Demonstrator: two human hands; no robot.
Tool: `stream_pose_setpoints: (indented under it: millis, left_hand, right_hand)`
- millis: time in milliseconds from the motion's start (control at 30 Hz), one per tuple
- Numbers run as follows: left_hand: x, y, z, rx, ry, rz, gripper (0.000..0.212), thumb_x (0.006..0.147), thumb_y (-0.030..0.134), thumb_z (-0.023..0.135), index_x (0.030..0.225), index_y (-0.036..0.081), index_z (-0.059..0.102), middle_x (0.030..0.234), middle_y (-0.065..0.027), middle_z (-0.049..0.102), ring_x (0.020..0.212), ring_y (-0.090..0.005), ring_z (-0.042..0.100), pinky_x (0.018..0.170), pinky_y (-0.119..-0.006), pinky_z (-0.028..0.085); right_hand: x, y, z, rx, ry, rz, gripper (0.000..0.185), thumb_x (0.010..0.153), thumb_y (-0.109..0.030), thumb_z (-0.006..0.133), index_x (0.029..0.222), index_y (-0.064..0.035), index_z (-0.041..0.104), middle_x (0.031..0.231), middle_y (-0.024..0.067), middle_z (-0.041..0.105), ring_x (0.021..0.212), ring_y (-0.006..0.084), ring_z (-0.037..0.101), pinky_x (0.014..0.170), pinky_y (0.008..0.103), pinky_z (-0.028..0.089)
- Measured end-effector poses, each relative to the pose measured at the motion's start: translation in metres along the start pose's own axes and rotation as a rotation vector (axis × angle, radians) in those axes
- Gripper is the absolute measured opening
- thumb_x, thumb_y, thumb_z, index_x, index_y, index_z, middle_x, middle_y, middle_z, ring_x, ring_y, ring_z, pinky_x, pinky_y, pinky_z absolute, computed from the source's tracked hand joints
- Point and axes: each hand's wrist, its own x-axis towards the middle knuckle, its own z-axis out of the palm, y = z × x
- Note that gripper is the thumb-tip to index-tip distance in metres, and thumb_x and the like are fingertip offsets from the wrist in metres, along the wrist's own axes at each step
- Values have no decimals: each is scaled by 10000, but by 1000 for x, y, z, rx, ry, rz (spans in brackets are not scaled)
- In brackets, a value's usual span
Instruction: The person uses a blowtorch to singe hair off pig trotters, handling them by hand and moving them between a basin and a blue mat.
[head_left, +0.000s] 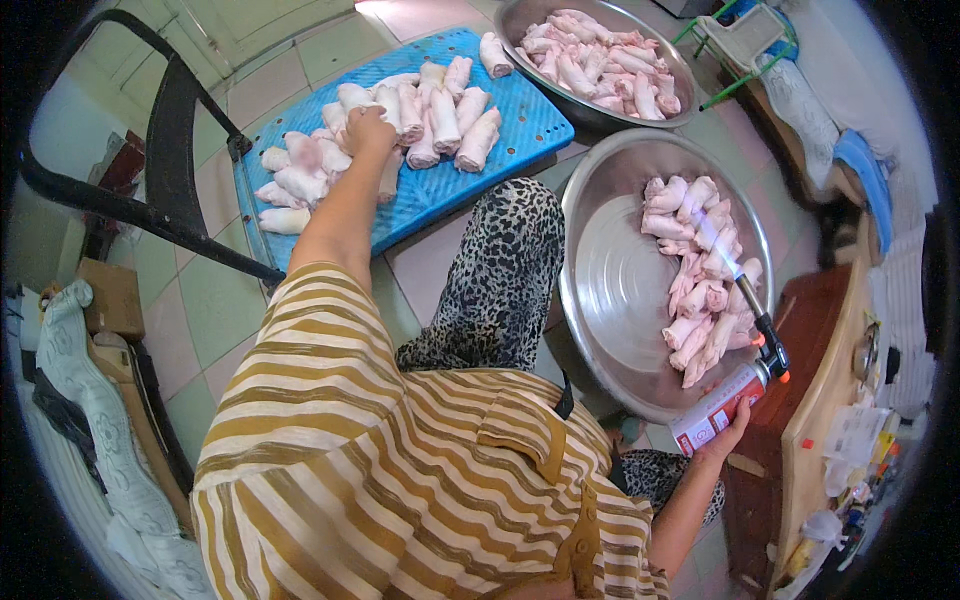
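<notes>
My right hand (724, 442) grips the can of a butane torch (720, 412). A bluish flame comes from its metal nozzle and points over the pig's trotters (709, 296) piled along the right side of a wide steel basin (615, 285). At the upper left, my left hand (369, 133) reaches onto a blue plastic board (465, 195) and is on a pale trotter, its fingertips partly hidden, so the grasp cannot be told. More pig's trotters (445, 120) lie around that hand in a loose heap, several of them upright or leaning.
A second steel basin (517, 71) full of trotters stands at the top. The black frame of a folding chair (172, 135) borders the board on the left. At the right are a wooden table edge (817, 420) with small items and a green-framed stool (739, 37).
</notes>
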Motion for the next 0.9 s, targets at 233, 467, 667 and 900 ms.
stream_pose_setpoints:
  millis: [233,467,667,900]
  left_hand:
    - [7,112,52,-295,-255,565,353,787,135,616,1128,127,706,1109,-152,695,1023,-319,651,904,-376,489]
    - [-68,261,57,-346,-876,948,398,783,133,638,1173,57,659,1067,-73,682,955,-156,618,857,-305,493]
    - [-232,334,105,10,-1215,1384,380,815,131,637,1182,33,638,1162,-173,661,1082,-296,622,944,-381,477]
    - [-393,325,208,216,-1438,1531,440,787,229,672,1201,84,648,1165,-184,656,1092,-334,618,946,-403,487]
  right_hand:
    - [-1,6,-13,-64,205,-150,507,890,-399,623,1241,-37,574,1124,123,664,972,243,657,866,371,530]
    - [-20,-29,36,-31,185,-304,460,901,-345,591,1235,-34,527,1026,141,669,853,228,680,758,350,559]
    - [-18,-51,16,-145,187,-311,504,878,-352,617,1229,-4,516,1019,156,666,841,217,682,735,334,567]
    - [-13,-57,2,-127,265,-267,581,866,-393,612,1266,13,497,1043,176,662,854,231,682,745,340,567]
